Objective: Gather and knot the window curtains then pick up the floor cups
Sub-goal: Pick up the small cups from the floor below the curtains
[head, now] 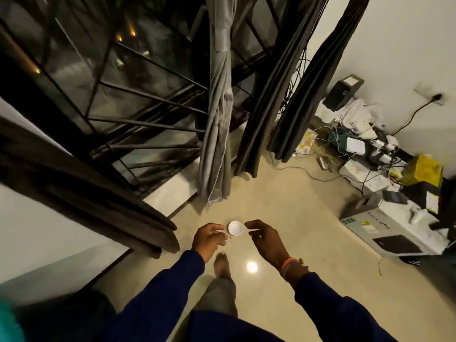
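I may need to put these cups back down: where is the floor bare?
Bare tile lies between the white cup and the UPS box, and ahead toward the grey curtain. The right wall's cable and box pile is crowded.

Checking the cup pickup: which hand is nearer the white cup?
Left, narrowly. The left hand sits just left of the cup, fingertips almost at its rim; the right hand is slightly farther right.

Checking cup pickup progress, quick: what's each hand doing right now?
Left hand: closed on something thin and white, too blurred to identify.
Right hand: pinching a thin white item, also unclear.
White cup: between them, seemingly unheld.
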